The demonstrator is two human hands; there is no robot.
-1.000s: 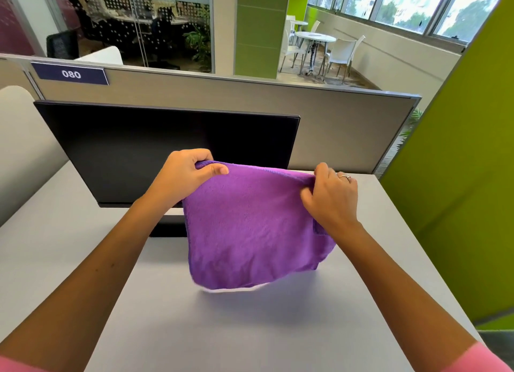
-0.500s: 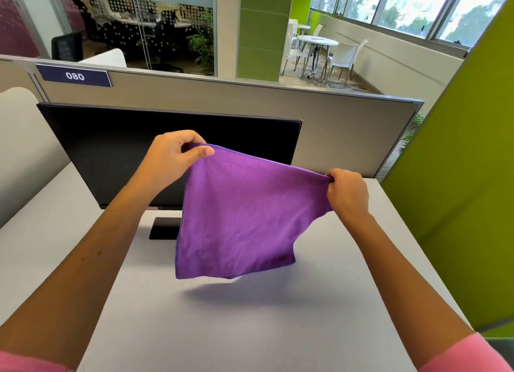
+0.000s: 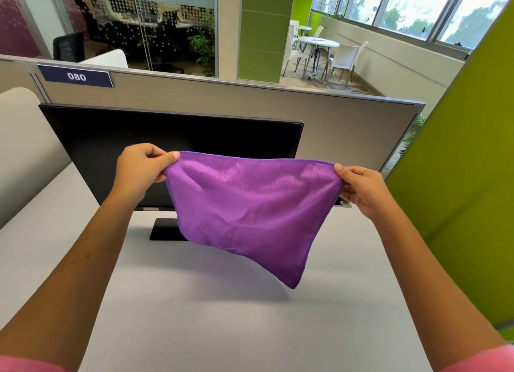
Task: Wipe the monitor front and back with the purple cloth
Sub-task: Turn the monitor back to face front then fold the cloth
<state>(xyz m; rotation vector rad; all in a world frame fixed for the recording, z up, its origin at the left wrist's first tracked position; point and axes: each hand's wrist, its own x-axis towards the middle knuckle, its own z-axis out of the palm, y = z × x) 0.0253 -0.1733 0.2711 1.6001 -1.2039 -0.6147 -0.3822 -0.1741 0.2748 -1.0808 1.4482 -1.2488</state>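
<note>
A purple cloth hangs spread out in the air above the desk, in front of the monitor's lower right part. My left hand pinches its upper left corner and my right hand pinches its upper right corner. The black monitor stands upright on its flat black base, dark screen facing me. The cloth hides the screen's lower right corner and part of the base. The monitor's back is out of sight.
The grey desk runs toward me. A beige partition with an "080" label stands right behind the monitor. A green panel closes the right side, a white curved panel the left.
My hands moved apart and stretched the cloth's top edge flat. The cloth opened wider, with its lower corner now hanging to the right.
</note>
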